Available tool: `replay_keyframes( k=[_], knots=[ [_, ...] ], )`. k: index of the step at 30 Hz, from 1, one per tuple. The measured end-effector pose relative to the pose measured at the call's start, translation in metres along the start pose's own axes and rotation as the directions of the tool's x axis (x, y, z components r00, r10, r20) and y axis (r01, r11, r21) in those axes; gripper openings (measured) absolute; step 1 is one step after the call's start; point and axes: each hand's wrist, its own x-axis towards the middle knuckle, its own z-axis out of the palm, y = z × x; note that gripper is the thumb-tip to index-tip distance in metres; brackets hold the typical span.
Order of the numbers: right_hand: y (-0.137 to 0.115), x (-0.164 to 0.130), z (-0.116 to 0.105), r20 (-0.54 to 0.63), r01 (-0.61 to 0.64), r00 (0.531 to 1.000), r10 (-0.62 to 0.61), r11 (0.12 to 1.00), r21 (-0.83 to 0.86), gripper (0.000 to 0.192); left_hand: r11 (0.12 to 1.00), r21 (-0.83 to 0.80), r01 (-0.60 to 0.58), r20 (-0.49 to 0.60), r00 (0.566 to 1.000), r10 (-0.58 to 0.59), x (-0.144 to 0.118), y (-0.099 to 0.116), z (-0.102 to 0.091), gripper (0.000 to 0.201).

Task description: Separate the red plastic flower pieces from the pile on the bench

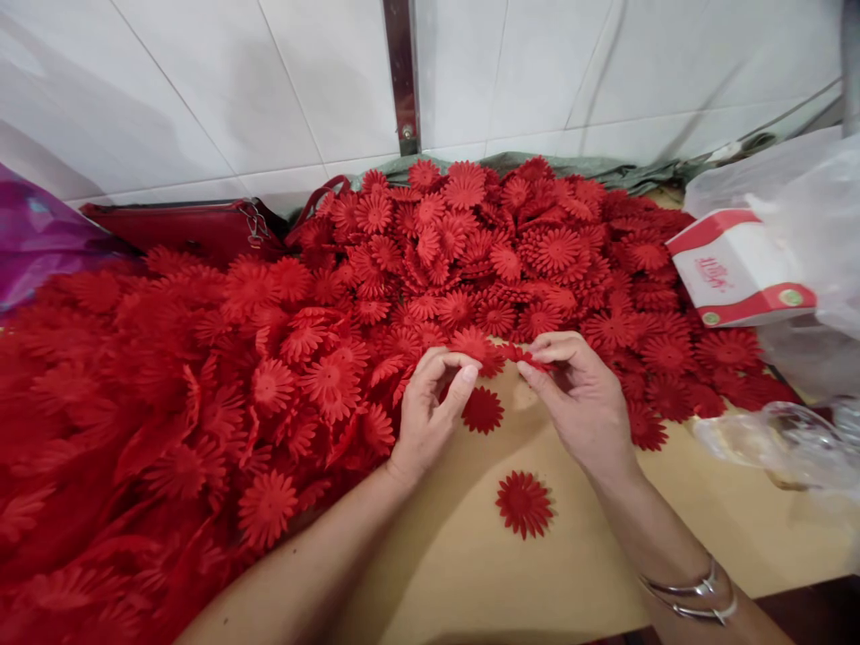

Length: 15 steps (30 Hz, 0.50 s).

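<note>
Red flower-shaped cutouts with many narrow petals lie in a large heap (pixel 463 242) in front of me. My right hand (pixel 584 399) pinches a red petal cutout (pixel 530 356) between thumb and fingers, seen nearly edge-on. Close by on the left, my left hand (pixel 434 399) has its thumb and forefinger pressed together beside another red cutout (pixel 487 351); what its fingertips hold, if anything, is hidden. Between my hands a small dark red cutout (pixel 483 410) lies flat on the tan table (pixel 470 573). Nearer to me rests a separate larger one (pixel 525 504).
A red pouch (pixel 188 226) with a metal clasp stands behind the heap, against the white tiled wall (pixel 322 81). At right are a red-and-white box (pixel 735 269) and clear plastic packaging (pixel 786 439). Purple plastic (pixel 47 224) sits at far left.
</note>
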Motion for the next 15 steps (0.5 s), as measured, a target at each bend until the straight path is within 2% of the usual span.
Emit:
replay_keyframes(
  k=[3,6,12,15],
  knots=[
    [-0.006,-0.002,0.001,0.041,0.169,0.986,-0.164,0.969,-0.183,0.015,1.0,-0.009,0.023,0.105,0.994,-0.022,0.001,0.0,0.0,0.026],
    [-0.01,-0.004,0.003,0.113,0.274,0.961,-0.252,0.919,-0.284,0.023,0.999,-0.011,0.033,0.118,0.992,-0.031,0.001,-0.002,0.002,0.023],
    [-0.01,-0.001,0.005,0.206,0.214,0.964,-0.166,0.946,-0.241,0.037,0.994,-0.068,0.088,-0.011,0.996,-0.089,0.003,-0.011,0.006,0.013],
    [-0.012,0.0,0.005,0.212,0.174,0.968,-0.132,0.965,-0.196,0.035,0.989,-0.104,0.106,-0.05,0.992,-0.111,0.004,-0.012,0.006,0.012]
  ],
)
